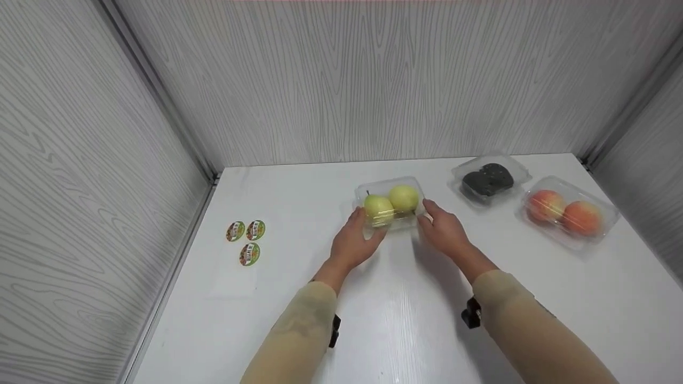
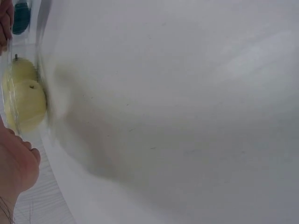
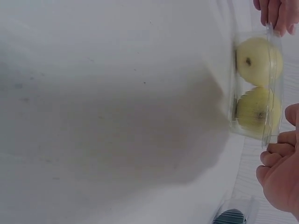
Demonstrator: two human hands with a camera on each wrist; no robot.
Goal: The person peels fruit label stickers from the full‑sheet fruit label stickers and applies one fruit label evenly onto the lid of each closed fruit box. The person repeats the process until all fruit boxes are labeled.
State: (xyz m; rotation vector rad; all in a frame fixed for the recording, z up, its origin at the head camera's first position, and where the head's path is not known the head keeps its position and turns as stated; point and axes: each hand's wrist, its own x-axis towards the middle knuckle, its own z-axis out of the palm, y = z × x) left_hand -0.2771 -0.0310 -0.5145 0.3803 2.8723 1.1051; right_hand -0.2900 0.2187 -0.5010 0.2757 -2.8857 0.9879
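Observation:
A clear plastic clamshell box (image 1: 388, 224) holding two yellow-green pears (image 1: 404, 199) is between my two hands near the middle of the table. My left hand (image 1: 355, 242) grips its left end, with the thumb along the near side. At the opposite end, my right hand (image 1: 444, 230) holds the box by its edge, thumb and fingers about the corner. The right wrist view shows the pears (image 3: 258, 60) side by side behind the clear wall, and the right hand's fingers (image 3: 275, 158) curled at the rim. Whether the box touches the table cannot be told.
Several round, colourful stickers (image 1: 249, 254) lie at the left of the white table (image 1: 299, 192). To the right are a clear box with dark, rounded things (image 1: 488, 180) and another with two red-orange fruits (image 1: 582, 218). Grey wood-grain panels (image 1: 347, 80) wall in the back and sides.

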